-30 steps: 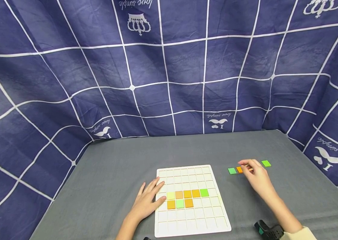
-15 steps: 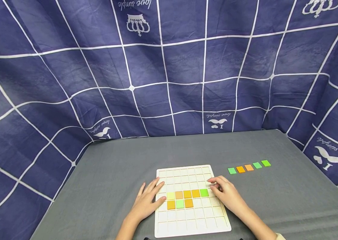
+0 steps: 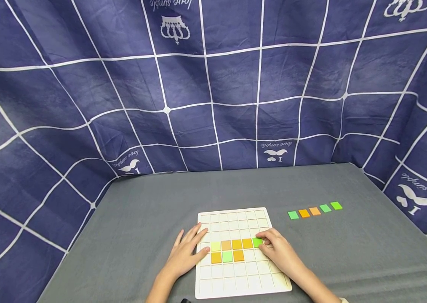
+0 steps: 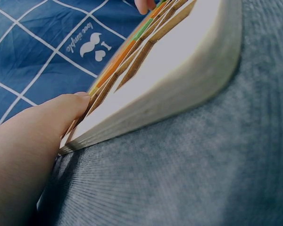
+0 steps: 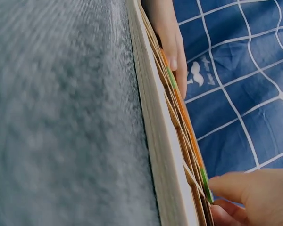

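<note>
A white gridded board lies on the table, bearing two rows of small square tiles in yellow, orange and green. My left hand rests with spread fingers on its left edge; the left wrist view has the thumb at the rim. At the right end of the upper row, my right hand pinches a bright green tile between thumb and fingers. From the right wrist, the thumb sits right against that green tile, which is still level with its row.
On the grey cloth right of the board, several tiles form a slanted line, among them a mint green tile, an orange tile and a bright green tile. A blue checked curtain hangs behind the table.
My right hand has come left from the line of loose tiles to the board, and its fingers have closed on the bright green tile. The left hand has stayed put.
</note>
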A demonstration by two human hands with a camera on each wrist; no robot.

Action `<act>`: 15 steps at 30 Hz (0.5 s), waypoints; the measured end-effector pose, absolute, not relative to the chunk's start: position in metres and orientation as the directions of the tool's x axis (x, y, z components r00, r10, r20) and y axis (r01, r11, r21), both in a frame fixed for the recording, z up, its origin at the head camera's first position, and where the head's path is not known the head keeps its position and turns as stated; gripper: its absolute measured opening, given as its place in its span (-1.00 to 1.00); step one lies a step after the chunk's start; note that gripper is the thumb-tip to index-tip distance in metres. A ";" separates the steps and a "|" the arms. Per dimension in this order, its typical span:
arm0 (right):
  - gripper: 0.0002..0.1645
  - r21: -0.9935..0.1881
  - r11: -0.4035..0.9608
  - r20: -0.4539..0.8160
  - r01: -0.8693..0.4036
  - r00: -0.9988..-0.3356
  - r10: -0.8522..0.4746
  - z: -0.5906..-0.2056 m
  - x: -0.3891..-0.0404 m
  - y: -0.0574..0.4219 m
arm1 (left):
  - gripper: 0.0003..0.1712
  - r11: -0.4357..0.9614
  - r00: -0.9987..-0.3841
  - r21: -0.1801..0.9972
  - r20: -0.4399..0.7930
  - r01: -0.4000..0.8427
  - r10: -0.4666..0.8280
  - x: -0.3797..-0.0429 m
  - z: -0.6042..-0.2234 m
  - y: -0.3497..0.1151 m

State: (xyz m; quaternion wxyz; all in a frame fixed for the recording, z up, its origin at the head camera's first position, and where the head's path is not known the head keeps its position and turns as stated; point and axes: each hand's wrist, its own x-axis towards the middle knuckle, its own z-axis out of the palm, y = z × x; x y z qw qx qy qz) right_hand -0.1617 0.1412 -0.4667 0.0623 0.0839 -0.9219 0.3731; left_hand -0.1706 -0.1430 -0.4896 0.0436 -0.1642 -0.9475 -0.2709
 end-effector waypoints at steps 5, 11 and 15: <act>-0.74 -0.648 0.731 0.189 -0.213 -0.975 -0.117 -0.469 -0.162 0.141 | -0.33 0.803 -0.941 0.490 0.173 0.339 0.292 -0.171 -0.491 -0.144; -0.74 -0.627 0.744 0.200 -0.232 -0.971 -0.134 -0.472 -0.163 0.142 | -0.34 0.800 -0.940 0.493 0.183 0.341 0.288 -0.171 -0.492 -0.144; -0.75 -0.633 0.739 0.203 -0.231 -0.971 -0.129 -0.473 -0.162 0.143 | -0.33 0.801 -0.938 0.489 0.185 0.346 0.293 -0.171 -0.493 -0.144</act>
